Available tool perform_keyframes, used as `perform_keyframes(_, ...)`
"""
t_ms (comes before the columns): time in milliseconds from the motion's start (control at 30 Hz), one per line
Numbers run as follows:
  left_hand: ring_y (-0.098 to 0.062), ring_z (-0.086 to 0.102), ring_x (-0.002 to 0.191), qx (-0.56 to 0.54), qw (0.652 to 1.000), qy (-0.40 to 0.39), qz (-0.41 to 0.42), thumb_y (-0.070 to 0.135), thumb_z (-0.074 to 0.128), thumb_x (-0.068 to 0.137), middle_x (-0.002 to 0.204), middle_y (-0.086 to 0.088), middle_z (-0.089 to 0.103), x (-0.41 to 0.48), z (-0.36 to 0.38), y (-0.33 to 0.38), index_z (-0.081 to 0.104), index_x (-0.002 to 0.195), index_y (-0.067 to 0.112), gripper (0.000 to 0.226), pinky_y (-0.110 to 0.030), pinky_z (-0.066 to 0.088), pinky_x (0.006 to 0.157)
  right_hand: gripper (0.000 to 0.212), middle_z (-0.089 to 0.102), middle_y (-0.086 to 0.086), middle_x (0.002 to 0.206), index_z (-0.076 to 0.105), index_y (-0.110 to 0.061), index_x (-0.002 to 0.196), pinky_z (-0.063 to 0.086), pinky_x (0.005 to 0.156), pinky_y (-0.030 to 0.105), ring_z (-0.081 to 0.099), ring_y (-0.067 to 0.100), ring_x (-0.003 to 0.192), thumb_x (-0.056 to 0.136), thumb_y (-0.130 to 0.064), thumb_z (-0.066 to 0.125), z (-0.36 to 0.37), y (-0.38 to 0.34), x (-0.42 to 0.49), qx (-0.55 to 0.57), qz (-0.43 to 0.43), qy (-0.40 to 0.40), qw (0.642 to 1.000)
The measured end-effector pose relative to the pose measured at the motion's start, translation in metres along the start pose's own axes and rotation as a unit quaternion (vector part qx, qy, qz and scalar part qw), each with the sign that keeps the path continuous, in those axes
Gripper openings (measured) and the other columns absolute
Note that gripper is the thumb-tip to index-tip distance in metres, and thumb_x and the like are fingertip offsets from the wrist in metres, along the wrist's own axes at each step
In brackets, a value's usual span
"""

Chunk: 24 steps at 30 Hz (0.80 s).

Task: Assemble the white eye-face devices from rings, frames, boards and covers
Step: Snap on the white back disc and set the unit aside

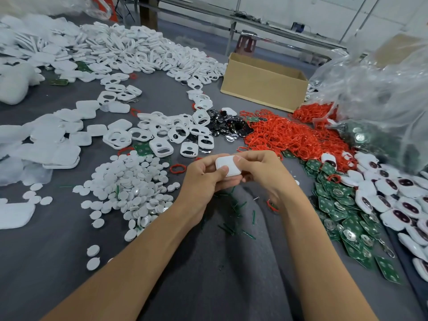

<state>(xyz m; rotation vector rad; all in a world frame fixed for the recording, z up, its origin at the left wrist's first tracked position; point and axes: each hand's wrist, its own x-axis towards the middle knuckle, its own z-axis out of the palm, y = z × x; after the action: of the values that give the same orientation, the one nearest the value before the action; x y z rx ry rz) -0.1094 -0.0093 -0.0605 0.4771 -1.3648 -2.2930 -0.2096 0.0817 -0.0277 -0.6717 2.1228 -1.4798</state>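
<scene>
Above surface [208, 262]: left hand [203, 179] and right hand [261, 172] both pinch white device [225, 166]
Writing: none readable

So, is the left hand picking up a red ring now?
No, the left hand and right hand both grip one white cover between them.

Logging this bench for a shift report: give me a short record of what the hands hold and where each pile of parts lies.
held: white device, gripped by left hand and right hand, both thumbs on it
ahead of hands: white frames with eye holes
left of hands: white round discs
ahead right: red rings
right: green boards, assembled eye-face devices beyond them
far: open cardboard box
</scene>
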Motion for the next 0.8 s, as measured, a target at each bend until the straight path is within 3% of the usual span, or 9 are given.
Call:
perform_keyframes(267, -0.02, 0.072, 0.07, 0.022, 0.999, -0.02, 0.028, -0.011, 0.052, 0.092, 0.083, -0.005, 0.075, -0.004, 0.002, 0.0, 0.07, 0.094, 0.013, 0.03, -0.022, 0.058, 0.065, 0.022, 0.063, 0.02, 0.082, 0.073, -0.001, 0.098, 0.037, 0.051, 0.02, 0.047, 0.022, 0.066, 0.088, 0.003, 0.054, -0.005, -0.005, -0.003, 0.08, 0.033, -0.034, 0.996)
perform_keyframes(467, -0.021, 0.072, 0.075, 0.011, 0.998, 0.006, 0.053, 0.004, 0.053, 0.097, 0.087, -0.006, 0.074, -0.005, 0.003, 0.0, 0.071, 0.096, 0.009, 0.019, -0.024, 0.059, 0.067, 0.022, 0.067, 0.032, 0.101, 0.071, 0.004, 0.104, 0.041, 0.052, 0.018, 0.049, 0.027, 0.077, 0.089, 0.005, 0.055, -0.002, -0.002, -0.002, 0.089, 0.01, -0.022, 0.996)
perform_keyframes(667, -0.041, 0.068, 0.088, 0.017, 0.997, 0.044, 0.058, 0.001, 0.053, 0.096, 0.102, -0.025, 0.069, -0.002, 0.002, -0.001, 0.07, 0.101, 0.001, 0.018, -0.028, 0.061, 0.065, 0.017, 0.064, 0.014, 0.073, 0.073, -0.001, 0.09, 0.042, 0.048, 0.017, 0.048, 0.019, 0.06, 0.086, 0.007, 0.059, 0.001, 0.0, -0.001, 0.103, -0.011, -0.005, 0.995)
perform_keyframes(800, -0.033, 0.067, 0.084, 0.023, 0.994, 0.068, 0.078, -0.003, 0.053, 0.095, 0.098, -0.024, 0.069, -0.001, 0.001, -0.003, 0.07, 0.101, -0.005, 0.018, -0.031, 0.061, 0.064, 0.021, 0.062, 0.0, 0.054, 0.074, -0.008, 0.084, 0.037, 0.047, 0.016, 0.045, 0.008, 0.047, 0.084, 0.008, 0.062, 0.006, 0.001, -0.001, 0.075, -0.053, 0.022, 0.996)
